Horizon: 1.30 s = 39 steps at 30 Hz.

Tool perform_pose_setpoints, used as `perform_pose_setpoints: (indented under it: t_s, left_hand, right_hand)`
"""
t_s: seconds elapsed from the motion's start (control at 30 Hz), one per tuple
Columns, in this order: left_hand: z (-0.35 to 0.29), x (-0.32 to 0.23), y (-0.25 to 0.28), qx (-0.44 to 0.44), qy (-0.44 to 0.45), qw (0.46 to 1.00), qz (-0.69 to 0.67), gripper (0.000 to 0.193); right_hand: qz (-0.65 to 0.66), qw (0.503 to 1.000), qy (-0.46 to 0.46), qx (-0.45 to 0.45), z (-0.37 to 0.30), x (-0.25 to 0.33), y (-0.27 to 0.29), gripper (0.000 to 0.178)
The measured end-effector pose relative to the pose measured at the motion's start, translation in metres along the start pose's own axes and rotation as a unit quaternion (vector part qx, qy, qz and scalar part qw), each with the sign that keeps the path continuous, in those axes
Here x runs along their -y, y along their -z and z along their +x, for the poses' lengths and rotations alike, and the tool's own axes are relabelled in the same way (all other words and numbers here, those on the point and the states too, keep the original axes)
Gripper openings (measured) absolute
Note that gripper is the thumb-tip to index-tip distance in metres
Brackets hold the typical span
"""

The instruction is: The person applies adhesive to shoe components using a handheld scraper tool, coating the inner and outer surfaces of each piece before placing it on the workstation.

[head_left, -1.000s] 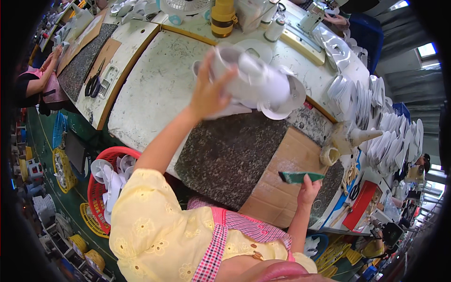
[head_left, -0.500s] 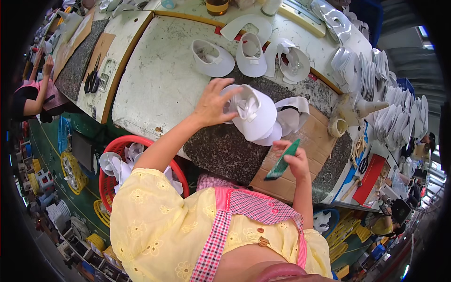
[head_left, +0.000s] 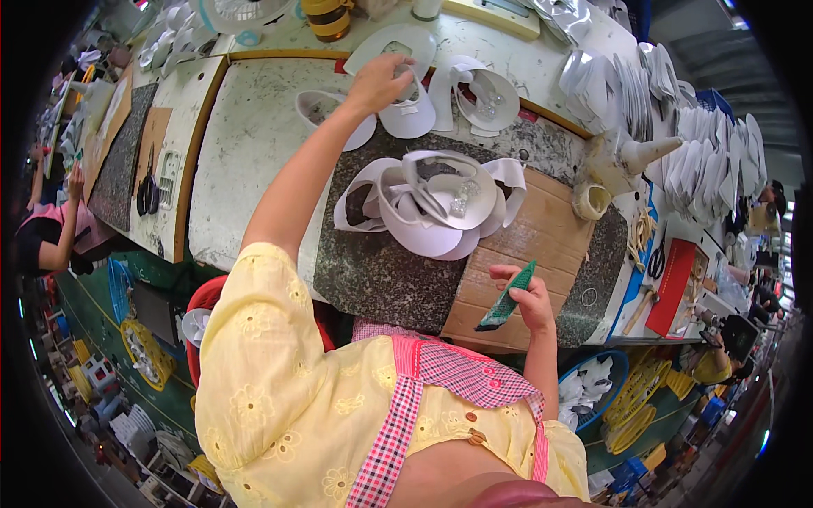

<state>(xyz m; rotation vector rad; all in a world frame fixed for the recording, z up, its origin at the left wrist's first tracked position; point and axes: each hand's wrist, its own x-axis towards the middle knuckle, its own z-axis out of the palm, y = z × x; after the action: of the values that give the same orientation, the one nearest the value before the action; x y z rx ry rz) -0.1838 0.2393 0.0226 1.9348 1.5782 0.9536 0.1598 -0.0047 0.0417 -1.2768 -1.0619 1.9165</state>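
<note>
My left hand [head_left: 381, 83] reaches to the far side of the worktable, its fingers closed at the back rim of a white visor [head_left: 412, 120]. Beside it on the left is another white visor [head_left: 360, 138], partly behind my forearm. A further visor [head_left: 501, 103] with crumpled clear plastic inside stands to the right. Low in front of me, my right hand [head_left: 532, 298] grips a green brush [head_left: 511, 296], its dark tip pointing down and left. Between my hands, a heap of nested white visors [head_left: 415, 237] rests on the dark speckled slab [head_left: 373, 284].
A brown cardboard sheet [head_left: 508, 245] lies right of the heap. Beyond it stand a pale container with a spout [head_left: 614, 161] and stacks of white pieces [head_left: 720, 161]. A red basket [head_left: 206, 296] is at my left, a blue basket [head_left: 622, 372] at my right. Another person [head_left: 55, 220] works far left.
My left hand has left the visors in the middle and moved away to the far row. The middle visor now lies tilted on the heap. My right hand still holds the brush.
</note>
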Motion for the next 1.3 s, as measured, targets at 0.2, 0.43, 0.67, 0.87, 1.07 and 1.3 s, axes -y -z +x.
perform_pose_setpoints:
  t_s: [0.2,0.43,0.67,0.87,1.07,1.3]
  left_hand:
    - [0.049,0.020,-0.068,0.084,-0.039,0.956,0.278,0.027]
    - [0.060,0.017,-0.140,0.025,0.129,0.916,0.379,0.044]
    - [0.078,0.011,-0.063,-0.074,0.107,0.992,-0.009,0.041]
    - [0.075,0.070,-0.020,-0.176,0.145,0.890,0.394,0.047]
    - [0.055,0.051,-0.024,-0.041,-0.156,0.958,0.236,0.060]
    - [0.071,0.008,-0.147,0.109,-0.032,0.980,0.166,0.057]
  right_hand:
    - [0.030,0.996,0.020,-0.078,-0.029,-0.014,0.023,0.027]
    - [0.041,0.981,0.019,-0.188,-0.046,-0.028,0.033,0.032]
    - [0.064,0.977,0.006,-0.204,-0.038,-0.026,0.040,0.028]
    - [0.042,0.980,0.011,-0.192,-0.026,-0.022,0.039,0.028]
    - [0.040,0.980,0.006,-0.195,-0.023,-0.021,0.036,0.027]
    - [0.016,0.980,0.011,-0.197,-0.029,-0.010,0.017,0.026]
